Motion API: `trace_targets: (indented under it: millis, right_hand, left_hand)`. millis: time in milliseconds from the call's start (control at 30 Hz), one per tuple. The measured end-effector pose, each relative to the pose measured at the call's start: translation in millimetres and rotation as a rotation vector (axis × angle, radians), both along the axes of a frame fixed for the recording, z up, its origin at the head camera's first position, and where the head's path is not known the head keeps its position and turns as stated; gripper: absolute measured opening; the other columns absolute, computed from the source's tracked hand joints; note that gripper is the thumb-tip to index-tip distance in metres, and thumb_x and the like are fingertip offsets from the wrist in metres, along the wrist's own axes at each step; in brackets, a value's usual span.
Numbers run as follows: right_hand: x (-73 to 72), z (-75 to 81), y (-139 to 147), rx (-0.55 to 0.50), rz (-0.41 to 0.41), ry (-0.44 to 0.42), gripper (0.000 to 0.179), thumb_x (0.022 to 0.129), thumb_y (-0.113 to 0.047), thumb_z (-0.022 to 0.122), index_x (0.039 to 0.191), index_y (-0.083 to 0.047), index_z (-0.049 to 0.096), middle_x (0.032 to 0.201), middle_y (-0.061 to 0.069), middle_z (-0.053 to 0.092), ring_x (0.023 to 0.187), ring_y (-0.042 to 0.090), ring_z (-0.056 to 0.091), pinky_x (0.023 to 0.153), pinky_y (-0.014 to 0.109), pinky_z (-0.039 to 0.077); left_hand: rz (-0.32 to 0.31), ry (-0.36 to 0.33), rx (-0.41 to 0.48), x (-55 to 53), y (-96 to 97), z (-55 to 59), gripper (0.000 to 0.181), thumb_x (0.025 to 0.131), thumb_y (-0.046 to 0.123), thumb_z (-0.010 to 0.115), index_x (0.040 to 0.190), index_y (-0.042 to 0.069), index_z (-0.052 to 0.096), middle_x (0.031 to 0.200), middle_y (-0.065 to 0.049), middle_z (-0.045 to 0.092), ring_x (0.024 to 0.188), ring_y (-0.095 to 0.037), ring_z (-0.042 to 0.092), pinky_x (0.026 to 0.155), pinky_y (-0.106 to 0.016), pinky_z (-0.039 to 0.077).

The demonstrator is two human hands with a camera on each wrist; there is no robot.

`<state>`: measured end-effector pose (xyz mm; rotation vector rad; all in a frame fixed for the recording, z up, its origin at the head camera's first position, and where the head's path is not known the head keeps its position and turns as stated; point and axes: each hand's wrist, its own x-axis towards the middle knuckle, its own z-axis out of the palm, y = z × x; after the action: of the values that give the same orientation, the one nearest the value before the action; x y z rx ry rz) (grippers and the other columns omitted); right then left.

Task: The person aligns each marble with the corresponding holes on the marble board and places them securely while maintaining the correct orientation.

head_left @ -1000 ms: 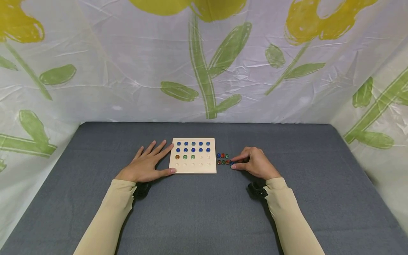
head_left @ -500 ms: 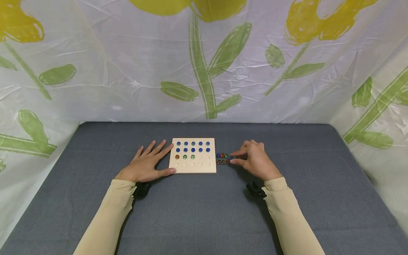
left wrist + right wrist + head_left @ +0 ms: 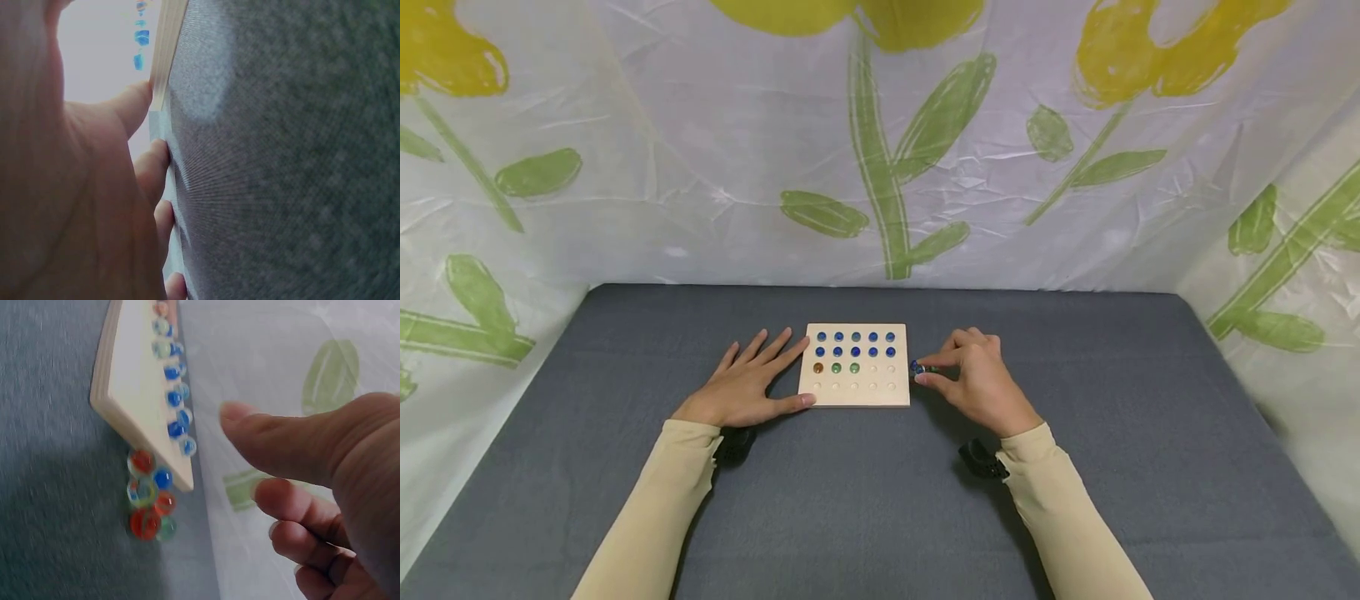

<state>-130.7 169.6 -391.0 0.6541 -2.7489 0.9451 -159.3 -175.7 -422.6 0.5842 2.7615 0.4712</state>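
A pale wooden board with rows of round hollows lies on the table. Blue marbles fill its two back rows; the third row holds an amber marble and two green marbles at its left. My left hand lies spread at the board's left side, with forefinger and thumb tips on its edge. Beside the board's right edge, my right hand pinches a blue marble between thumb and forefinger; in the right wrist view the thumb hides it. Below it are loose marbles.
The loose marbles, red, green and blue, sit close together against the board's right side, partly covered by the right hand in the head view. A dark grey cloth covers the table. Behind it hangs a white curtain with painted flowers.
My right hand has moved left with the pinched blue marble, from the outer end of the loose marbles to over them, near the board's edge. The left hand has stayed in place.
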Motion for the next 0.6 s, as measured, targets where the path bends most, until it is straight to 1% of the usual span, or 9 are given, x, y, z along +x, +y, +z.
trace_targets:
  millis: [200, 300, 433, 467, 500, 600]
  right_hand:
    - [1.4, -2.2, -7, -0.062, -0.028, 0.05, 0.022, 0.081, -0.014, 0.088, 0.1, -0.004, 0.083, 0.08, 0.005, 0.058, 0.08, 0.027, 0.049, 0.086, 0.049, 0.028]
    - [1.8, -1.4, -10, -0.096, -0.043, 0.084, 0.023, 0.08, -0.013, 0.088, 0.1, -0.004, 0.083, 0.08, 0.005, 0.059, 0.08, 0.025, 0.05, 0.086, 0.049, 0.03]
    - [0.7, 2.1, -18, -0.146, -0.055, 0.115, 0.022, 0.08, -0.013, 0.088, 0.099, -0.004, 0.083, 0.081, 0.004, 0.06, 0.08, 0.025, 0.052, 0.086, 0.051, 0.033]
    - [0.1, 3.0, -20, -0.161, -0.056, 0.116, 0.021, 0.081, -0.013, 0.088, 0.099, -0.003, 0.083, 0.081, 0.004, 0.06, 0.081, 0.025, 0.052, 0.087, 0.052, 0.033]
    - [-0.7, 3.7, -22, -0.176, -0.061, 0.111, 0.021, 0.081, -0.013, 0.088, 0.099, -0.003, 0.083, 0.081, 0.003, 0.06, 0.082, 0.025, 0.053, 0.091, 0.054, 0.032]
    - [-3.1, 6.5, -31, -0.233, -0.071, 0.091, 0.02, 0.082, -0.013, 0.087, 0.098, -0.002, 0.082, 0.081, 0.007, 0.061, 0.082, 0.029, 0.055, 0.096, 0.057, 0.031]
  left_hand:
    - [-0.004, -0.003, -0.001, -0.1, 0.5, 0.6, 0.097, 0.09, 0.074, 0.057, 0.164, 0.023, 0.021, 0.169, -0.011, 0.013, 0.154, -0.042, 0.003, 0.119, -0.066, -0.002]
    - [-0.004, -0.001, -0.002, -0.1, 0.6, -0.2, 0.097, 0.089, 0.075, 0.056, 0.164, 0.024, 0.021, 0.169, -0.011, 0.013, 0.154, -0.042, 0.003, 0.119, -0.066, -0.003]
    - [-0.003, 0.004, -0.001, -0.4, 0.5, -1.1, 0.097, 0.089, 0.076, 0.055, 0.164, 0.025, 0.021, 0.17, -0.01, 0.013, 0.154, -0.041, 0.003, 0.119, -0.066, -0.003]
    - [-0.003, 0.005, -0.001, -0.4, 0.4, -1.2, 0.097, 0.089, 0.076, 0.055, 0.164, 0.025, 0.021, 0.17, -0.01, 0.013, 0.154, -0.041, 0.003, 0.119, -0.066, -0.003]
    - [-0.003, 0.005, 0.0, -0.4, 0.3, -1.3, 0.097, 0.089, 0.075, 0.056, 0.164, 0.024, 0.021, 0.17, -0.01, 0.013, 0.154, -0.041, 0.003, 0.119, -0.066, -0.002]
    - [-0.004, 0.003, 0.002, -0.6, 0.2, -1.0, 0.097, 0.09, 0.075, 0.056, 0.164, 0.024, 0.021, 0.17, -0.01, 0.013, 0.154, -0.041, 0.003, 0.119, -0.066, -0.002]
